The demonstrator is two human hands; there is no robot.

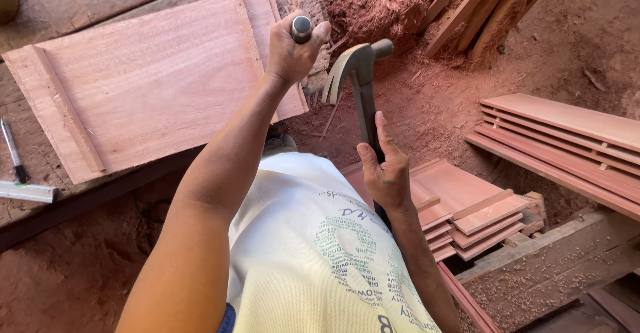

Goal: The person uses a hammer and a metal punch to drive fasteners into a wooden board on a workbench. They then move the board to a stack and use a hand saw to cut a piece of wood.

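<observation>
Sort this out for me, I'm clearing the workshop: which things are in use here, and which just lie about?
In use: claw hammer in right hand; metal punch in left hand; wooden panel.
Lying about: stacked boards, small panels, pen, sawdust.

Left arm: bare, stretched forward and up, elbow slightly bent.
Left hand point(293, 52): closed in a fist, knuckles up.
Right arm: bent, forearm raised.
Right hand point(385, 173): curled loosely, index finger pointing upward.
</observation>
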